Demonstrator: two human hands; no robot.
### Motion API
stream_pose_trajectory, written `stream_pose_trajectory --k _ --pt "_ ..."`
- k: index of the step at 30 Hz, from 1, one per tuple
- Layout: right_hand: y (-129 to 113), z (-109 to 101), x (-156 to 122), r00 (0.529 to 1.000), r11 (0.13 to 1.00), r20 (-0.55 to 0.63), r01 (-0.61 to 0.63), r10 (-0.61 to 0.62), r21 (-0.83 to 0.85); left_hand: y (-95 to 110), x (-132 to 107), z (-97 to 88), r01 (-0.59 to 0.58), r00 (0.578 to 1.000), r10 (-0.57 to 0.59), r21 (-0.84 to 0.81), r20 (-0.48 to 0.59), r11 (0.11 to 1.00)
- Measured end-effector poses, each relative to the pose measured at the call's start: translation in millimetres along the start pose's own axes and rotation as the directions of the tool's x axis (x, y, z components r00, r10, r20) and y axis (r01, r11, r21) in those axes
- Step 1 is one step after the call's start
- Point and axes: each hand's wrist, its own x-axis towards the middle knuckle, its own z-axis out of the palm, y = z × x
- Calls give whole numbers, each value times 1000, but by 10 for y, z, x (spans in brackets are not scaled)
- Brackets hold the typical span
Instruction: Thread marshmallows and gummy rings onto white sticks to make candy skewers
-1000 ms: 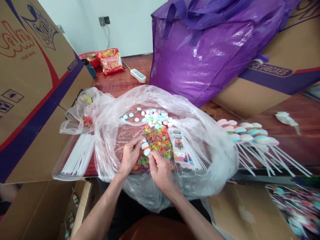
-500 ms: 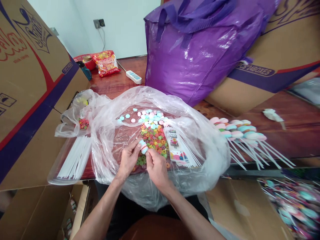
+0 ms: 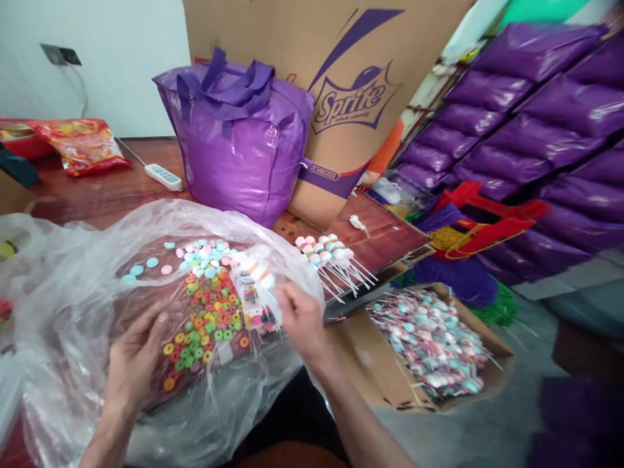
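Observation:
A large clear plastic bag (image 3: 73, 279) lies open on the wooden table and holds coloured ring candies (image 3: 205, 322), pastel round candies (image 3: 202, 250) and a stack of printed labels (image 3: 253, 302). My left hand (image 3: 134, 354) rests at the bag's near edge with fingers apart, holding nothing. My right hand (image 3: 299, 315) is pinched on a candy skewer (image 3: 260, 276) with pastel pieces stacked on a stick, held over the labels. Finished candy skewers (image 3: 329, 257) lie in a row on the table to the right.
A purple bag (image 3: 234, 143) and a big Sprite carton (image 3: 341, 84) stand behind. An open carton (image 3: 429, 344) full of wrapped skewers sits on the floor at right. Purple sacks (image 3: 526, 123) are stacked far right. A power strip (image 3: 163, 175) and red snack packet (image 3: 82, 143) lie at back left.
My head turned right, so the view shifted. My hands parted: the left let go and dropped to the bag's edge, the right carried the skewer rightward.

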Motion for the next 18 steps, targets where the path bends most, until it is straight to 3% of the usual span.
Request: stream_pose_trajectory --k 3,5,9,12,14,16,18 --pt "439 -433 321 975 950 -221 -85 18 -301 -79 12 -28 46 996 -45 15 -76 999" --pt "727 -652 500 954 877 -300 -164 24 -451 -140 -11 -57 74 996 -73 10 -57 997" --pt "1075 -783 671 940 687 -314 -316 133 -654 -183 -79 -139 53 998 -53 16 -17 998" --pt "964 -660 581 913 682 -406 -278 -30 -676 -175 -97 -191 11 1000 -9 86 -15 996" --pt "723 -490 423 903 765 -391 -124 -176 -632 -170 -98 -201 -11 1000 9 131 16 991" --pt "458 -244 235 950 873 -211 104 -228 -476 -171 -83 -183 -31 998 23 157 55 987" --pt "282 39 70 981 933 -12 180 -194 -310 -172 -41 -140 -84 994 69 174 89 981"
